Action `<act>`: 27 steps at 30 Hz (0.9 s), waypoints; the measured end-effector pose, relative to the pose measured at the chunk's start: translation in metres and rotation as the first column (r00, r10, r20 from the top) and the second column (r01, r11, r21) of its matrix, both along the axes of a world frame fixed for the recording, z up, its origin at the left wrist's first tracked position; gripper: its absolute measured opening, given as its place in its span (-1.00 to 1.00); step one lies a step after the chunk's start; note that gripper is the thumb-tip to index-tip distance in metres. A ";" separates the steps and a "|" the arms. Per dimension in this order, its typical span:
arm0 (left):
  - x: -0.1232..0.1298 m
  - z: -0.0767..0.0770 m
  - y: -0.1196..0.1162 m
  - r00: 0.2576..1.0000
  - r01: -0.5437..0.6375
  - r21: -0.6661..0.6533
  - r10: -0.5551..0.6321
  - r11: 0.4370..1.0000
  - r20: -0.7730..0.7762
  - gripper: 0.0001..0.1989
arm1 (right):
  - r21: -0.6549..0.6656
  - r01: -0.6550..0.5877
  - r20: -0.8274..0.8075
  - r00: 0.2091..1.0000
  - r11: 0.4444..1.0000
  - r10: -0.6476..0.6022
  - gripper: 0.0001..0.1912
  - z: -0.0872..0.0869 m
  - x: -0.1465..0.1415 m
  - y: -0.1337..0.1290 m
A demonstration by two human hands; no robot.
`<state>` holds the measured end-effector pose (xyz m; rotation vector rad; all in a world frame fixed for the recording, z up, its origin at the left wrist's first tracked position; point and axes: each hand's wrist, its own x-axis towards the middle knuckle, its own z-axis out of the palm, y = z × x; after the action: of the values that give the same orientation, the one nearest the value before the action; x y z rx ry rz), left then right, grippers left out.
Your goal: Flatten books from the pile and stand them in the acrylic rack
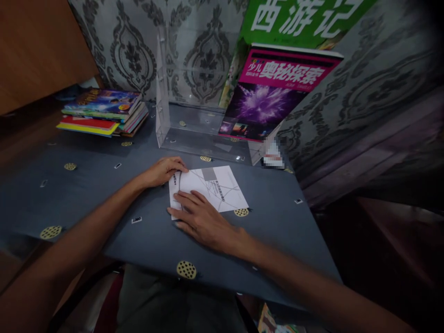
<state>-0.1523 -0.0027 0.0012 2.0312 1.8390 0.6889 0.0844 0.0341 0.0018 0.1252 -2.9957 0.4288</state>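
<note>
A white printed paper (227,185), with a grey block and thin crossing lines on it, lies on the cloth-covered table in front of me; whether it is one sheet or a thin booklet I cannot tell. At its far left corner, my left hand (164,171) has its fingers bent together over the edge, gripping it, with the thumb mostly hidden. My right hand (204,224) rests flat across the paper's near left part, fingers stretched out and slightly apart. Part of the print is covered by that hand.
Behind the paper stands a clear acrylic rack (161,92). It holds a magenta and purple book (265,99) and a green book (294,23) on its right side. A stack of books (104,108) sits at back left. A blurred-out white item (274,155) is by the rack.
</note>
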 end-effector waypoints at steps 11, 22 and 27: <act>0.005 0.004 -0.004 0.994 0.018 0.017 -0.016 1.000 -0.109 -0.61 | -0.084 0.065 0.054 0.997 0.994 -0.060 -0.44 -0.005 0.053 -0.002; 0.025 0.014 -0.009 0.966 -0.044 -0.028 0.035 0.999 -0.255 -0.63 | -0.025 0.437 -0.063 0.897 0.899 -0.437 -0.47 -0.022 0.119 0.039; 0.049 0.023 -0.007 0.886 -0.151 -0.084 0.098 0.985 -0.454 -0.53 | -0.015 0.479 -0.155 0.866 0.878 -0.475 -0.51 -0.026 0.121 0.041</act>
<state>-0.1034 -0.0094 0.0242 2.1361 2.2156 0.1308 0.2057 0.0754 -0.0240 -0.5484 -2.7385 0.3069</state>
